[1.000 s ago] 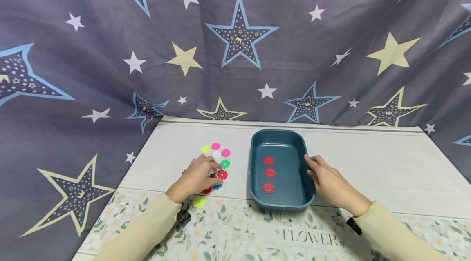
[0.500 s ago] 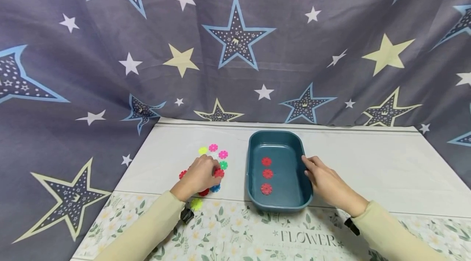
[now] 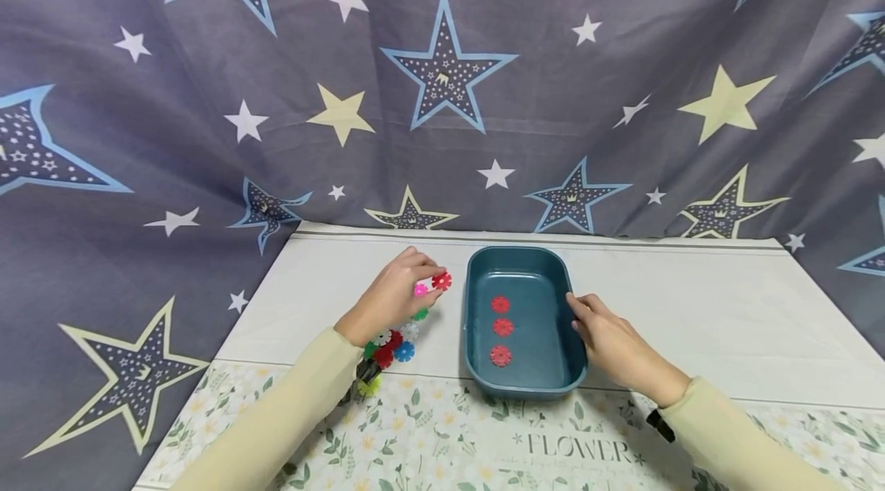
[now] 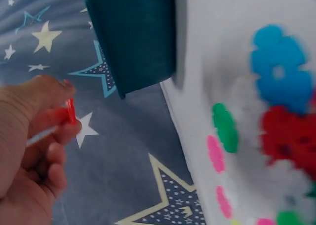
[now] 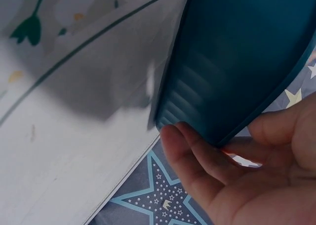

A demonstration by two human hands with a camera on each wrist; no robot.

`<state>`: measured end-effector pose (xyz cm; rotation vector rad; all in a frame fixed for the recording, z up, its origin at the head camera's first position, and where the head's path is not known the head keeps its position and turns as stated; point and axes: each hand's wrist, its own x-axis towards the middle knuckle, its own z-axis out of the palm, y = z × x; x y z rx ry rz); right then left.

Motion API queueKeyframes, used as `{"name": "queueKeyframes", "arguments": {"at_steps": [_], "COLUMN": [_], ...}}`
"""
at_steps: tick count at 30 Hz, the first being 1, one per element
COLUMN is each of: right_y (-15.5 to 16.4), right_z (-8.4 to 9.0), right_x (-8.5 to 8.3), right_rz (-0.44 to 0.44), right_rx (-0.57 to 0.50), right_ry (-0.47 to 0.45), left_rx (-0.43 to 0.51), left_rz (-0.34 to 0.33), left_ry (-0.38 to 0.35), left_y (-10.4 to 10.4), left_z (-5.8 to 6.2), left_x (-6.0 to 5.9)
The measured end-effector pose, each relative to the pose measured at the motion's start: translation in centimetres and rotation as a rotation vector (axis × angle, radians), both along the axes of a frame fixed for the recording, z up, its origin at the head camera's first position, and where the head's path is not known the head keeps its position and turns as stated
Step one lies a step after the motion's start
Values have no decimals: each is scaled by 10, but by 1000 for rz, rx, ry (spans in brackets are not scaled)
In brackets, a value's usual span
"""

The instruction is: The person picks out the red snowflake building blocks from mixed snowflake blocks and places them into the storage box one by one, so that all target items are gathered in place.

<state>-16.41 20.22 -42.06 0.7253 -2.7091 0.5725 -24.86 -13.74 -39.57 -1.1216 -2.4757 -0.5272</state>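
Observation:
My left hand (image 3: 397, 293) pinches a red flower-shaped disc (image 3: 442, 280) between thumb and fingers, left of the teal plastic basin (image 3: 518, 393). In the left wrist view that disc (image 4: 71, 111) shows edge-on at the fingertips. My right hand (image 3: 615, 341) grips the basin's right rim, thumb on the edge and fingers against the outer wall, as the right wrist view also shows. Inside the basin, three red flower discs (image 3: 503, 327) lie in a row along the left side. Beneath my left hand and wrist are more discs, among them a blue disc (image 3: 404, 351) and a pink disc (image 3: 421, 290), partly covered.
The table carries a white cover (image 3: 691, 306) with a floral printed strip (image 3: 429, 429) along the front. A yellow disc (image 3: 369, 386) lies on that strip beside the left sleeve. Behind the table hangs a grey curtain (image 3: 415, 160) with stars.
My left hand has lifted from the disc pile and moved away from me and slightly right, carrying a red disc. The right hand keeps its hold on the basin.

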Motion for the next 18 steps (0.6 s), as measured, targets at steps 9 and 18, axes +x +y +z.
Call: {"name": "queueKeyframes", "arguments": {"at_steps": [9, 18], "right_y": [0, 0], "right_z": [0, -1], "right_x": [0, -2], "right_rz": [6, 3], "right_rx": [1, -4], "right_ry": [16, 37], "left_rx": [-80, -222], "left_rz": [-179, -248], "left_ry": [47, 24], "left_y": [26, 51], "left_z": [11, 11], "left_x": [-25, -46]}}
